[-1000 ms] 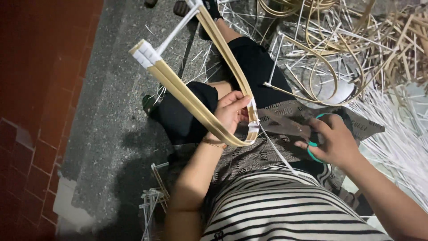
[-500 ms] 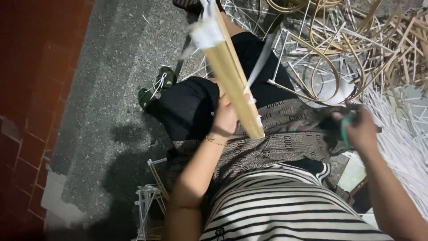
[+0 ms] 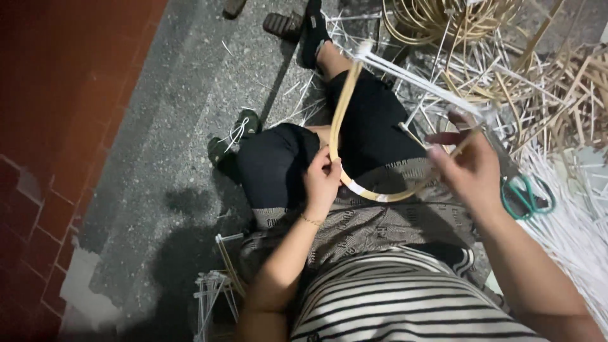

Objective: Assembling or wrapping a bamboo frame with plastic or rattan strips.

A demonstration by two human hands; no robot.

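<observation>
A tan cane strip (image 3: 338, 120) bent into a U lies across my lap. My left hand (image 3: 320, 182) pinches it near the bottom of the bend. Higher and to the right, my right hand (image 3: 467, 166) grips the strip's other arm, its fingers blurred. Thin white strips (image 3: 418, 79) run from the strip's far tip to my right hand. Green-handled scissors (image 3: 526, 194) sit right against my right hand; I cannot tell whether it holds them. My legs in black trousers (image 3: 373, 126) stretch out under the strip.
Coils of cane (image 3: 443, 19) lie at the top. Loose tan sticks (image 3: 570, 82) and a heap of white strips (image 3: 570, 228) are on the right. A small stick frame (image 3: 215, 291) stands by my left hip. A red brick surface (image 3: 44, 126) borders the grey floor.
The bent strip has swung from upper left to lie spread between both hands. My right hand rose from my lap and took the strip's right arm.
</observation>
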